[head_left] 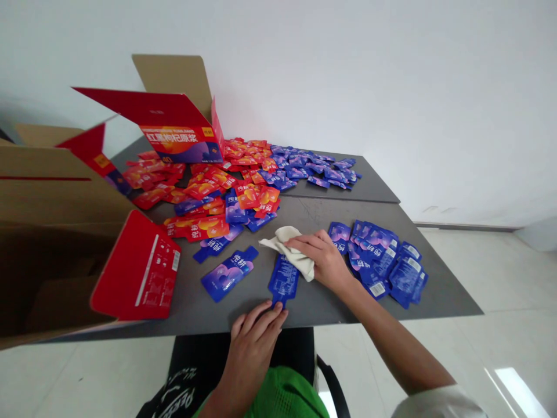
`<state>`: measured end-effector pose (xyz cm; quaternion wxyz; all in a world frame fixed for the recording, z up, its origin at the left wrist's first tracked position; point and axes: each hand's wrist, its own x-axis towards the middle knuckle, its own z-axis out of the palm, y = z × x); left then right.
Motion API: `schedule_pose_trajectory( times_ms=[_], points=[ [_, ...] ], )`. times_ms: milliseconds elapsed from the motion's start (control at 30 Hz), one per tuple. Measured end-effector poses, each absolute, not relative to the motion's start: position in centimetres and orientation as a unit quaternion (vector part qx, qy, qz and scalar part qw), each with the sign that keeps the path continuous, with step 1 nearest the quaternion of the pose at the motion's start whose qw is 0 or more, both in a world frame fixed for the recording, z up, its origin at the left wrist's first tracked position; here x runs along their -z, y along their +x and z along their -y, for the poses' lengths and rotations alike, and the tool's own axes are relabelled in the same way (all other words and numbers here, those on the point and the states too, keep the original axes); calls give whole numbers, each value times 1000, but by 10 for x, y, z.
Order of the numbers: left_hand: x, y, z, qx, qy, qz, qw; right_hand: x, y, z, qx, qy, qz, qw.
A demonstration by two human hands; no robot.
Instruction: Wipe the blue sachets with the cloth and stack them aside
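Note:
A blue pouch (284, 280) with a narrow neck lies back side up near the table's front edge. My left hand (256, 334) holds its neck down under the fingertips, fingers close together. My right hand (319, 255) is closed on a folded cream cloth (285, 238), which rests on the pouch's far end and hides it. To the left lies another blue pouch (227, 274), front side up. Right of the cloth, several blue pouches (378, 249) overlap in a loose pile, some showing barcodes.
Red sachets (209, 183) and blue sachets (304, 162) are heaped along the back of the grey table (322, 310). An open red carton (178, 139) stands behind the red heap. A larger open carton (134, 278) fills the left side, its flap reaching over the table.

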<state>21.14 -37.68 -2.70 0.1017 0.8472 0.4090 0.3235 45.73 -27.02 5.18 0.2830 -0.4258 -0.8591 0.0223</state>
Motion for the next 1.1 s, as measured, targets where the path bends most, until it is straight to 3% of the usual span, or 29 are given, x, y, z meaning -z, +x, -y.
schedule_pose_trajectory(
  times_ms=[200, 433, 533, 700, 867, 1000, 1100],
  points=[
    [33, 211, 379, -321, 838, -427, 114, -35, 433, 318, -115, -332, 912, 211],
    [23, 209, 375, -301, 858, -407, 87, -32, 465, 244, -14, -447, 853, 269],
    [24, 210, 376, -302, 857, -408, 88, -46, 456, 265, -24, -427, 855, 291],
    [29, 211, 379, -311, 835, -438, 118, -39, 433, 322, -101, -347, 903, 231],
    [26, 210, 377, -291, 853, -420, 105, -22, 451, 278, -92, -394, 881, 247],
    [23, 211, 375, -300, 850, -422, 100, -36, 469, 242, -13, -447, 855, 261],
    [23, 211, 376, -304, 848, -422, 103, -52, 461, 265, -17, -431, 854, 290]
  ],
)
